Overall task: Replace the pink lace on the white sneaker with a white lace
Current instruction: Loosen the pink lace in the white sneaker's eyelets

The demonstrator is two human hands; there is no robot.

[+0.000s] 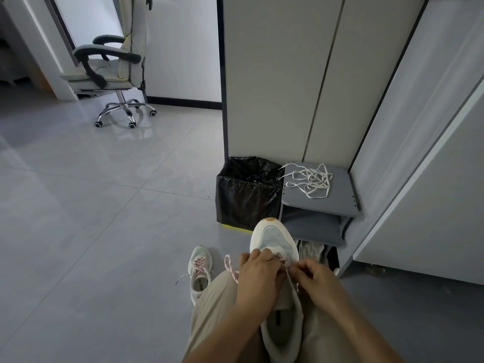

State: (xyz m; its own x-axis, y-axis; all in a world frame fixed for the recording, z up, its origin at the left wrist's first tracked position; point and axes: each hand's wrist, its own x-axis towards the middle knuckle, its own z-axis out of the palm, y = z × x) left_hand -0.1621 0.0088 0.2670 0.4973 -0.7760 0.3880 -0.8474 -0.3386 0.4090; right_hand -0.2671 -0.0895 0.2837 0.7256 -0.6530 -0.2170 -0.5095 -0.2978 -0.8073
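Observation:
A white sneaker [275,239] lies on my lap, toe pointing away. My left hand [258,279] curls over its eyelet area and holds a loop of the pink lace [230,265], which trails off to the left. My right hand [315,280] pinches another stretch of the pink lace on the right side of the tongue. A tangled white lace [311,180] lies on top of a grey shoe rack [343,189] beyond the sneaker. The second white sneaker [200,271], still laced in pink, stands on the floor to the left.
A black-lined bin [246,192] stands left of the rack, against a tall cabinet [282,74]. A pair of soles [310,251] shows in the rack's bottom shelf. An office chair [115,64] stands far left on the grey tiled floor [104,205].

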